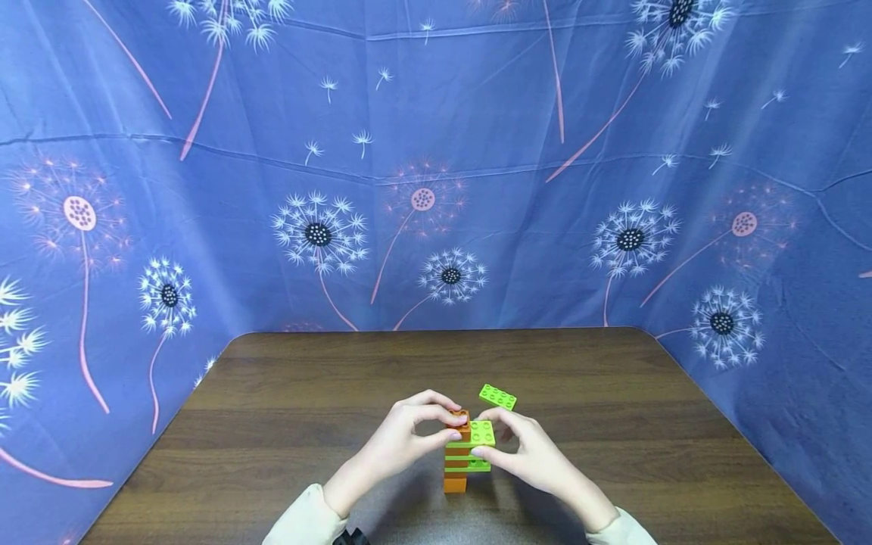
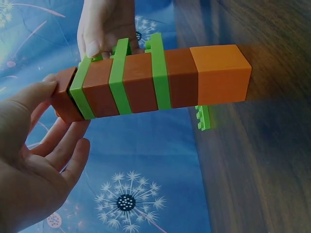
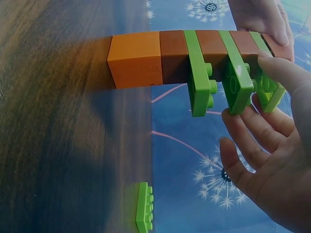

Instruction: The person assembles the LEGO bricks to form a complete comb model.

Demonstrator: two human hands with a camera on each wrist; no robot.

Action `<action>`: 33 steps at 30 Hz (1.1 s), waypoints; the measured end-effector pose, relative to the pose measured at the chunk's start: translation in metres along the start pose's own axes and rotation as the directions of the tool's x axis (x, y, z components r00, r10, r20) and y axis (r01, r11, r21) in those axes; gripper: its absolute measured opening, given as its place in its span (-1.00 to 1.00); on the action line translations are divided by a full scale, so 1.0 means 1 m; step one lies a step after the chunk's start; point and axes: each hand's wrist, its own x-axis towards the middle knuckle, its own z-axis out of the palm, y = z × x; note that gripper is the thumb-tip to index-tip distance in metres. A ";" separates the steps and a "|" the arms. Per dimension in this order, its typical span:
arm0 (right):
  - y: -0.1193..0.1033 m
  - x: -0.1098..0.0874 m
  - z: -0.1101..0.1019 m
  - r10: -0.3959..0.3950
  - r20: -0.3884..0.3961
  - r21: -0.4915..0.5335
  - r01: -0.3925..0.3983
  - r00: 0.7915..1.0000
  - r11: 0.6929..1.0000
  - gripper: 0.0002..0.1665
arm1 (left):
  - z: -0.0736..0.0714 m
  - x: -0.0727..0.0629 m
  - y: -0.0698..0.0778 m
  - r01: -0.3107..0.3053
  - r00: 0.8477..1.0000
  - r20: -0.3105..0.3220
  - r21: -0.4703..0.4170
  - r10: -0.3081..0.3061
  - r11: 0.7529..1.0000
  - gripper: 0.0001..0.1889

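A tower of toy building bricks stands upright on the table, with an orange brick [image 2: 223, 73] at its foot. Above that, brown bricks [image 2: 138, 87] alternate with thin green plates [image 3: 199, 82] whose studded ends jut out to the right. My left hand [image 1: 400, 437] pinches the topmost brown brick [image 2: 67, 94] between thumb and fingers. A dark, thin gap shows between this brick and the plate under it. From the other side, my right hand [image 1: 531, 452] grips the jutting end of the uppermost green plate [image 1: 483, 432], thumb on the near side and fingers behind.
A loose green plate [image 1: 497, 396] with studs lies on the wooden table [image 1: 306, 393] just behind the tower, to the right. Blue cloth [image 1: 511, 227] with a dandelion print hangs behind and beside the table.
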 end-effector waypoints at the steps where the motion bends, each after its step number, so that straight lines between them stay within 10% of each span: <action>1: 0.000 0.000 0.000 -0.002 0.001 0.001 0.002 1.000 1.000 -0.64 | 0.000 0.000 0.000 -0.001 1.000 -0.003 0.001 0.001 1.000 -0.83; 33: 0.000 0.000 0.002 -0.025 -0.015 0.020 0.026 1.000 0.999 -0.63 | -0.001 0.000 0.002 0.095 0.995 0.023 0.067 -0.097 0.993 -0.82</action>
